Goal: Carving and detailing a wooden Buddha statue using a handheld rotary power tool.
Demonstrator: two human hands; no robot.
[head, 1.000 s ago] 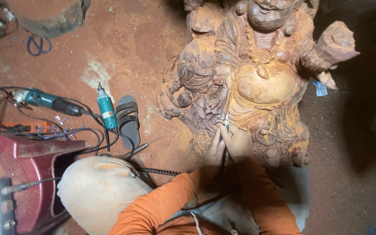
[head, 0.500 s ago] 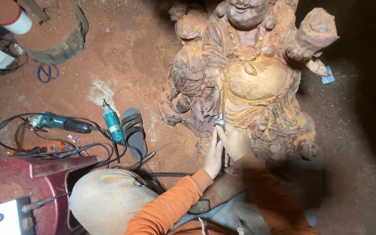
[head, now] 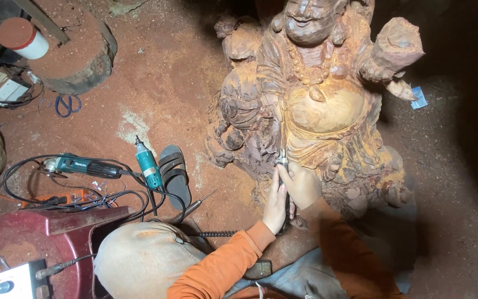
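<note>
both hands [head: 291,191] around carving tool [head: 284,164]

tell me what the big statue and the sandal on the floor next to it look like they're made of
Statue: looks like carved wood, raw and unfinished, reddish brown with a matt, rough surface, cut folds and beads; wood-coloured dust lies around its base. Sandal: probably rubber or plastic, dark grey and smooth, with moulded straps, dusted with the same red powder. Both hands, left hand and right hand, grip a slim rotary handpiece whose tip looks like metal.

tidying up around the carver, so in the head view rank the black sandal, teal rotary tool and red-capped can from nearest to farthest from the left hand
From the left hand:
1. black sandal, just left on the floor
2. teal rotary tool, beside the sandal, further left
3. red-capped can, far upper left
</note>
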